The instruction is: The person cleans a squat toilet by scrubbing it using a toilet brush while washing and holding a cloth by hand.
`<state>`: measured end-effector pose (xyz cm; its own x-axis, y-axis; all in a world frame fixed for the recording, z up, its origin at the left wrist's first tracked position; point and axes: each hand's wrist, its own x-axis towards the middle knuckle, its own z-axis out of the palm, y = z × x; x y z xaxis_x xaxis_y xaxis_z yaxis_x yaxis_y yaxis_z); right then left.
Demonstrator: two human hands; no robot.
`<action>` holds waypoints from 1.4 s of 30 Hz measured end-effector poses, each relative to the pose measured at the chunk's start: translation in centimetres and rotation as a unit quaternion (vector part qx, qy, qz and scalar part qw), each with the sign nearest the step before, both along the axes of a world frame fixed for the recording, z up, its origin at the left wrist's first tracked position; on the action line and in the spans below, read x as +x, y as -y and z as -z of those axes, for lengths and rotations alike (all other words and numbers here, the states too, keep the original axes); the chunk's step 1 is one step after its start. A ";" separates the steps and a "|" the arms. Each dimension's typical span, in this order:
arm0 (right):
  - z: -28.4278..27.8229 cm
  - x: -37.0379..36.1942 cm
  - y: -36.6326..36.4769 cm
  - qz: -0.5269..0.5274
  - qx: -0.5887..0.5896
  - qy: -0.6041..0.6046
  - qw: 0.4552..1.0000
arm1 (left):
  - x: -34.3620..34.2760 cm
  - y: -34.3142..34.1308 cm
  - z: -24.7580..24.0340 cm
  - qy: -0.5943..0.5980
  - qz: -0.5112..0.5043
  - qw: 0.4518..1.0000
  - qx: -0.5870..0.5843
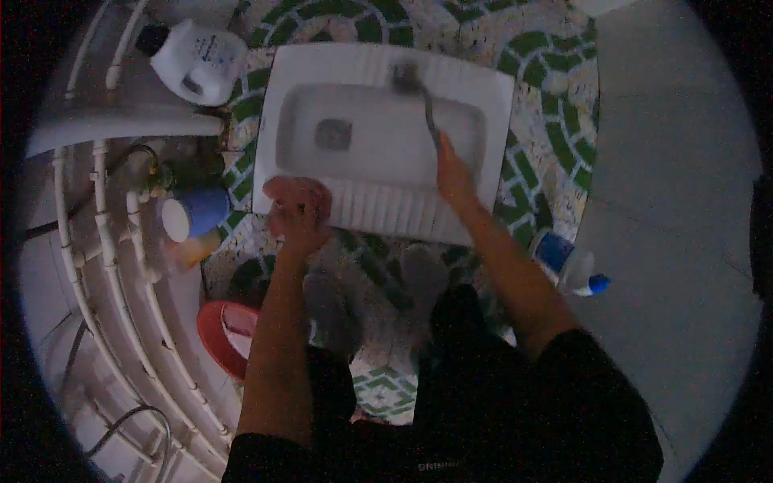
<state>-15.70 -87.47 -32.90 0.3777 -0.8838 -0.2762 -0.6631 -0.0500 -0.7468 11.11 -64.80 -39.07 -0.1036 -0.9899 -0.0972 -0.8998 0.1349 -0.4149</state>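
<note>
A white squat toilet pan (378, 52) with ridged foot rests lies set in the patterned floor below me. Its dark drain hole (333, 135) is on the left side of the basin. My right hand (457, 173) is closed round the handle of a dark-headed scrubbing brush (405, 76), whose blurred head is over the far ridged edge of the pan. Over the near left corner, my left hand (303, 229) is closed on a pinkish-red rounded thing (298, 193). Blur and dim light hide its exact kind.
A white jug with a dark cap (201, 63) is at the far left. White pipes (113, 274) run along the left wall, near a blue tub (197, 213). A red basin (216, 334) is beside my left forearm. A blue-and-white bottle (576, 270) lies right of my right arm.
</note>
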 end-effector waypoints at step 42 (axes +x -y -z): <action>-0.9 12.2 8.8 -0.129 -0.103 -0.172 0.971 | -2.8 4.0 -1.8 0.213 -0.025 0.974 -0.068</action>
